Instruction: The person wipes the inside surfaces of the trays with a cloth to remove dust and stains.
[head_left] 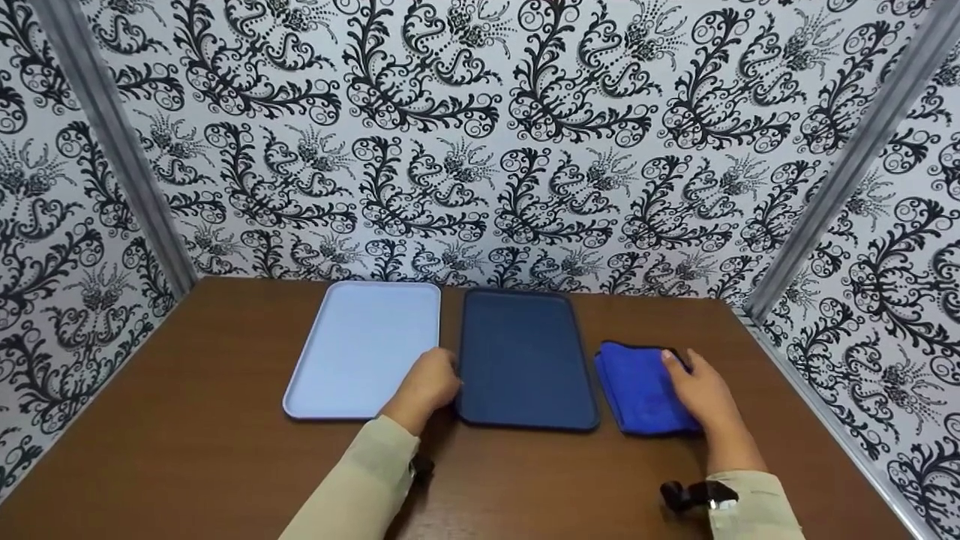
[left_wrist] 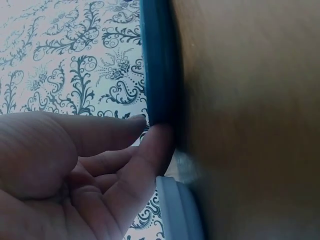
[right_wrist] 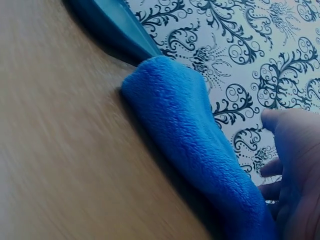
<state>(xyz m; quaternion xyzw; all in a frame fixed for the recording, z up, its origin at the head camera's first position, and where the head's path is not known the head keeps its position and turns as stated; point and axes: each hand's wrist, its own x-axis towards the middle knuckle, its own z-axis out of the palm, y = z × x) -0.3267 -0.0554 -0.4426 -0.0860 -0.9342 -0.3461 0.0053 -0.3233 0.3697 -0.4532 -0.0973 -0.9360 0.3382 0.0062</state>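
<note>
Head view: left hand (head_left: 429, 382) is at frame center, on the left edge of the dark blue tray (head_left: 521, 360), which lies flat just right of center. Left wrist view has thumb and index fingertips meeting at that tray's rim, a narrow pinch on the edge; other fingers curl in toward the palm. Light blue tray (head_left: 360, 345) lies left of center, just beside the dark one, small gap between; its corner shows at bottom center of the left wrist view.

Right hand (head_left: 703, 394) is right of center, at the right edge of the folded blue cloth (head_left: 645, 390). Right wrist view: thumb stands clear of the cloth, wide gap, other fingers partly hidden behind it; can't tell if they touch. Cloth runs from upper center to lower right there, dark tray at upper left. All lie on the brown table (head_left: 525, 480); patterned wallpaper (head_left: 465, 150) fills the upper frame.
</note>
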